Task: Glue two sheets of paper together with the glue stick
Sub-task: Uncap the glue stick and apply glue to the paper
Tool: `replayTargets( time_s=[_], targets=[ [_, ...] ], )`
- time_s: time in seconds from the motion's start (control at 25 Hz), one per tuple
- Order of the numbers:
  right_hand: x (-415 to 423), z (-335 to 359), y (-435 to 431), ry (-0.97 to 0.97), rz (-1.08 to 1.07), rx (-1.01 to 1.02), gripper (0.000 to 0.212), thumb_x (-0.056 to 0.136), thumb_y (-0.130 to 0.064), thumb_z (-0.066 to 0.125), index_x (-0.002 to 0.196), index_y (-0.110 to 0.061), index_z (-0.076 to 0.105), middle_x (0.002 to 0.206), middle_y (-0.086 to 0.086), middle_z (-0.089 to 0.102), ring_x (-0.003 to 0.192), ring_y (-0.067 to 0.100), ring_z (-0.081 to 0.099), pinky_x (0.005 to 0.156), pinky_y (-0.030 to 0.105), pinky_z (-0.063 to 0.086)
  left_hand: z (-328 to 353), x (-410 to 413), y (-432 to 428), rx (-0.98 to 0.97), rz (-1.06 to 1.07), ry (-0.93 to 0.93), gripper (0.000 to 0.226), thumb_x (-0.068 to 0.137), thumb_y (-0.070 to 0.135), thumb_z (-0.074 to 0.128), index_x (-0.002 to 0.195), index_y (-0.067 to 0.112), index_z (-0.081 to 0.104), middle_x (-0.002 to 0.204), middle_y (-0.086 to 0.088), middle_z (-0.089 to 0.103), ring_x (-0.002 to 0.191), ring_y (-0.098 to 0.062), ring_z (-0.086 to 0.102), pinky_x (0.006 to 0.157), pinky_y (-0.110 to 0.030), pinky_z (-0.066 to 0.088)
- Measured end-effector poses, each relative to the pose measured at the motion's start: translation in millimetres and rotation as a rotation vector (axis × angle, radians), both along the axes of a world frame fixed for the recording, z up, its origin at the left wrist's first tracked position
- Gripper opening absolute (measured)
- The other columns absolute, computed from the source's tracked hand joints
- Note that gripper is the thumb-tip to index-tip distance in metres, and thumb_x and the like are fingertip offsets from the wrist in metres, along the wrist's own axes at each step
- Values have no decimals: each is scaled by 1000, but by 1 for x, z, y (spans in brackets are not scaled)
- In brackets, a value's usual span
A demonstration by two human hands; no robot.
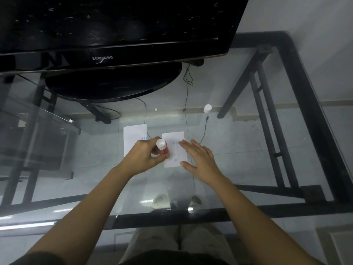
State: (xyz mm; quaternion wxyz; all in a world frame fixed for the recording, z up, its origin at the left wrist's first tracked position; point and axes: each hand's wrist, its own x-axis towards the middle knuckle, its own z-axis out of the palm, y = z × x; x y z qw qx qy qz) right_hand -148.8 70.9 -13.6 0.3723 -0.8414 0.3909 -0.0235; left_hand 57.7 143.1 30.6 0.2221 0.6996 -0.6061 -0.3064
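Glass table [248, 150], clear, set in a black metal frame, with pale floor tiles, cables and the person's feet visible through it. A black glossy Samsung monitor [114, 25] stands at the far left on an oval base; a grey wall lies to the far right. Two small white rectangular sheets lie flat, side by side near the table's middle: the left sheet [133, 138] and the right sheet [174, 138], each with faint blue marks. The left hand [145, 157] is curled round a red glue stick [163, 147] with a white end towards the viewer, held tilted over the right sheet's left edge. The right hand [198, 157] is spread flat, fingers together, resting on that sheet's right edge. A white cylindrical cap [207, 108] stands apart, farther right.
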Motion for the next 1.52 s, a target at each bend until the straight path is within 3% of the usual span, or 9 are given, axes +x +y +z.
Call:
replayTargets(
  time_s=[0.12, 0.32, 0.48, 0.56, 0.72, 0.96, 1.12, 1.36, 1.52],
  targets=[
    [2, 3, 0, 8, -51, 39, 67, 89, -35, 57, 143, -28, 20, 153, -2, 25, 142, 16, 16, 114, 38, 8, -1, 3, -2, -68, 88, -36, 24, 79, 29, 71, 96, 15, 61, 88, 0, 69, 75, -12, 63, 67, -10, 46],
    [2, 4, 0, 13, -55, 36, 69, 87, -35, 60, 143, -27, 20, 155, -4, 20, 141, 15, 20, 115, 37, 8, -3, -9, -2, -27, -65, 21, 26, 78, 31, 71, 96, 15, 62, 91, -2, 71, 74, -10, 63, 70, -11, 50],
    [2, 4, 1, -4, -54, 33, 68, 88, -34, 59, 143, -26, 21, 154, -4, 21, 140, 14, 21, 114, 34, 8, 1, 12, -18, -72, 101, -48, 24, 79, 28, 72, 94, 13, 60, 86, 0, 67, 75, -14, 63, 69, -16, 50],
    [3, 3, 0, 4, -61, 39, 68, 87, -35, 59, 143, -26, 22, 155, -4, 20, 140, 15, 21, 114, 35, 8, -1, 4, -13, -82, 25, -10, 25, 78, 29, 73, 94, 14, 61, 87, 2, 68, 73, -10, 63, 67, -9, 48],
    [5, 4, -1, 12, -64, 43, 67, 87, -36, 60, 143, -28, 23, 155, -4, 19, 141, 17, 21, 114, 36, 10, -2, -7, -7, -25, -165, 63, 24, 79, 30, 71, 95, 16, 61, 89, -2, 71, 74, -11, 66, 73, -21, 55],
    [1, 4, 1, 21, -58, 2, 67, 88, -35, 59, 143, -25, 21, 155, -4, 20, 140, 14, 21, 114, 35, 8, -1, 18, -41, -76, 46, -31, 23, 79, 29, 72, 94, 15, 62, 89, -3, 71, 76, -14, 65, 74, -28, 55],
    [2, 3, 3, 36, -62, 21, 68, 87, -36, 59, 143, -26, 20, 155, -4, 20, 140, 15, 21, 115, 37, 9, -6, 0, -19, -2, -142, 52, 29, 77, 32, 72, 99, 16, 62, 92, -3, 71, 76, -13, 65, 74, -30, 57],
    [5, 1, 2, 7, -77, 9, 70, 86, -36, 60, 143, -24, 20, 152, -5, 28, 139, 14, 24, 113, 34, 8, 3, 19, -54, -114, 15, -58, 26, 78, 29, 72, 95, 13, 60, 89, -5, 71, 76, -17, 65, 72, -29, 55],
    [4, 2, 2, -8, -78, 6, 71, 87, -35, 60, 144, -24, 20, 153, -7, 26, 139, 12, 22, 112, 32, 7, -3, 5, -36, -54, -143, 15, 25, 77, 33, 72, 94, 19, 61, 87, 0, 71, 73, -9, 65, 72, -28, 56]
  ],
)
